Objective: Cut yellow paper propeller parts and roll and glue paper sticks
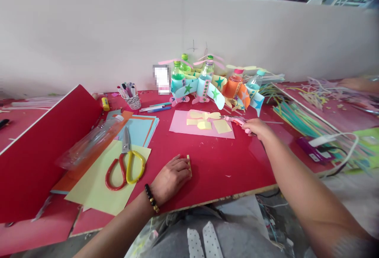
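My left hand (174, 177) rests low on the red tabletop, its fingers closed on a narrow yellow paper strip (189, 166) that partly shows past the fingertips. Gripped in my right hand (257, 129) is a pink glue gun (238, 121), its nozzle pointing left over a pink paper sheet (177, 123). A yellow paper propeller (201, 115) and several yellow paper pieces (222, 126) lie on that sheet. Behind it stand several bottles dressed with paper wings and propellers, among them an orange one (233, 88).
Large scissors (126, 163) lie on yellow paper (97, 193) at left, near a clear plastic bottle (91, 143) and a leaning red board (50, 151). A pen cup (132, 102) stands behind. At right are a purple power strip (315, 150), plastic strips (296, 121) and another person's hand (355, 84).
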Demonstrator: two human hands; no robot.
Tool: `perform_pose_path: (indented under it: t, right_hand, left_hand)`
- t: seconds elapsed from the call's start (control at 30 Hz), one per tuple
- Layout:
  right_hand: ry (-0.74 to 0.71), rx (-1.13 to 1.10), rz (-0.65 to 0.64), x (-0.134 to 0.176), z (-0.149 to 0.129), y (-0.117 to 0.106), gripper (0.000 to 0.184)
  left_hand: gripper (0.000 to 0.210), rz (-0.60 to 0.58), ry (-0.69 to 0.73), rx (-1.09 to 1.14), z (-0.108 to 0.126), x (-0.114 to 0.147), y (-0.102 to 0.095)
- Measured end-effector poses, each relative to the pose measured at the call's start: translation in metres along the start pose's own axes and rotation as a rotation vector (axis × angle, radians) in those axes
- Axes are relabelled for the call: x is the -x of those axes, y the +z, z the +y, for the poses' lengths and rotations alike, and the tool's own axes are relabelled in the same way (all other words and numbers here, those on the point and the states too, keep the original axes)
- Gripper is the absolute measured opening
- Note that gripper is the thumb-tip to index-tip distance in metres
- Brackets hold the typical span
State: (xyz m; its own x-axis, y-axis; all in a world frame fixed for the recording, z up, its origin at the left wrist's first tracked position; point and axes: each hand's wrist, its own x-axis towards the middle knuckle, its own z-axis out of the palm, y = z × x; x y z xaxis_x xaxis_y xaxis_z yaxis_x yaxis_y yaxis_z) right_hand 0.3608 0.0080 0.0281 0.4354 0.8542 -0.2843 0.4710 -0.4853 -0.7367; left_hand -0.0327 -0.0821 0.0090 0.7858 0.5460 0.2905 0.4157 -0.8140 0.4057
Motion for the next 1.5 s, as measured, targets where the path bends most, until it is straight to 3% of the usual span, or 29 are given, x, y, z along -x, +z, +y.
perform_pose_path:
  t: [0.23, 0.37, 0.5, 0.87, 1.5]
  right_hand:
    - [-0.016, -0.427, -0.321, 0.057, -0.007, 0.014, 0.021]
    - [-0.067, -0.551, -0.390, 0.093, -0.011, 0.034, 0.038]
    - [-0.207, -0.675, -0.446, 0.130, -0.013, 0.053, 0.029]
    - [-0.383, -0.216, -0.430, 0.184, -0.005, 0.070, 0.025]
    - [-0.547, 0.087, -0.339, 0.185, -0.019, 0.089, 0.029]
  left_hand:
    - [0.019, -0.005, 0.002, 0.046, -0.004, 0.002, 0.002]
    - [0.018, 0.005, -0.006, 0.061, -0.005, 0.002, 0.003]
    - [0.018, 0.018, -0.008, 0.058, -0.004, 0.001, 0.003]
    - [0.020, 0.096, 0.024, 0.039, -0.004, 0.003, 0.007]
    - [0.026, 0.037, 0.048, -0.010, -0.001, 0.001, 0.004]
